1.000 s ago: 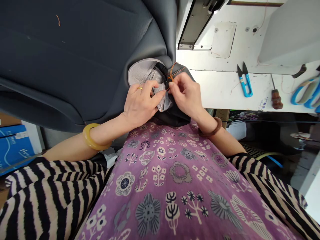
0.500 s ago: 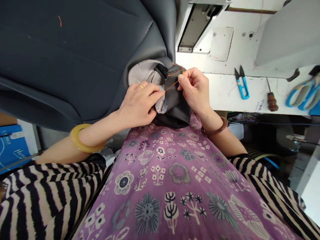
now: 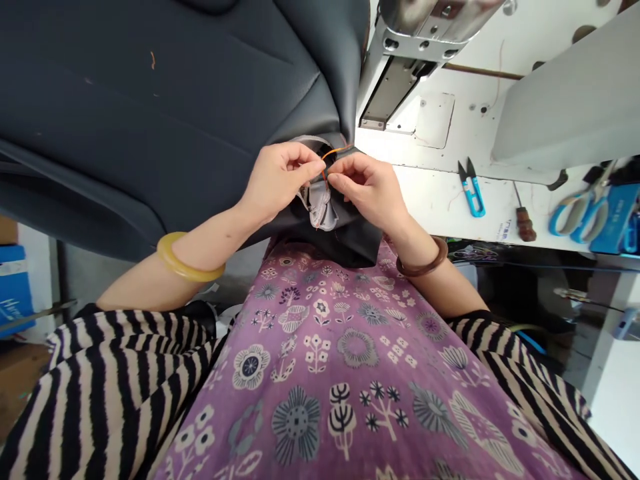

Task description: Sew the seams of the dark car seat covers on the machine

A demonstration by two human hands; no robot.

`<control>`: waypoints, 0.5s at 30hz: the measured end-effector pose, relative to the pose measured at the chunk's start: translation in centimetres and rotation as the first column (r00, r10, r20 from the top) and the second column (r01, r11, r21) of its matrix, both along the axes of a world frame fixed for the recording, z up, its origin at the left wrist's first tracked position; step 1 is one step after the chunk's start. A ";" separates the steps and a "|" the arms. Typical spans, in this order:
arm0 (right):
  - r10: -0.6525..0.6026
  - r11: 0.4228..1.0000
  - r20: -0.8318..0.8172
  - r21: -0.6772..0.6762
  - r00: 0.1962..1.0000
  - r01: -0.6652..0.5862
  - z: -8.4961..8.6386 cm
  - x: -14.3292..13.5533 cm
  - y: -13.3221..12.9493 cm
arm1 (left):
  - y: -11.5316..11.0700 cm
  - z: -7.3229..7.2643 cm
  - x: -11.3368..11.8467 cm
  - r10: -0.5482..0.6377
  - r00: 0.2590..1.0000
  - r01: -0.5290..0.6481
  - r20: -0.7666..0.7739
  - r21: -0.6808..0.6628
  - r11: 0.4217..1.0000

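Observation:
A short length of orange thread runs from the edge of the black leather-like cover to my fingertips. My left hand pinches the thread between thumb and forefinger. Just to its right, my right hand is also closed in a pinch on the thread, the two sets of fingertips almost touching. Below them a crumpled grey fabric lining shows on the cover's folded end, partly hidden by my hands. That end of the cover rests over the purple patterned apron on my lap.
A sewing machine stands just beyond my right hand on a white table. On the table lie blue thread snips, a wooden-handled awl and large scissors. A blue box is at the far left.
My left hand has left the grey lining and moved up to pinch the thread. My right hand has come left and slightly down, bringing the fingertips together. The view has shifted slightly.

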State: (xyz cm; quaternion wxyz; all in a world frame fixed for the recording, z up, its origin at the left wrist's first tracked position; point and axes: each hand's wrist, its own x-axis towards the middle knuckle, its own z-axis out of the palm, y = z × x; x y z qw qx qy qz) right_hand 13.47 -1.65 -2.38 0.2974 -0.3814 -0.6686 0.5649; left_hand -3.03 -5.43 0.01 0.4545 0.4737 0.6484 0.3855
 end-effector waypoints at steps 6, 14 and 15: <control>0.007 1.000 0.036 -0.015 0.999 -0.007 -0.4 -0.2 0.2 | 0.2 -0.6 -0.2 -0.001 1.000 0.001 -0.002 0.030 1.000; -0.028 0.999 0.047 -0.039 0.998 0.030 -0.7 -0.5 0.2 | 0.2 -1.1 -0.4 -0.004 1.000 0.005 -0.024 0.037 0.999; -0.031 0.998 0.038 -0.044 0.999 0.033 -0.7 -0.4 0.2 | 0.2 -1.1 -0.4 0.001 1.000 0.000 -0.022 0.033 0.999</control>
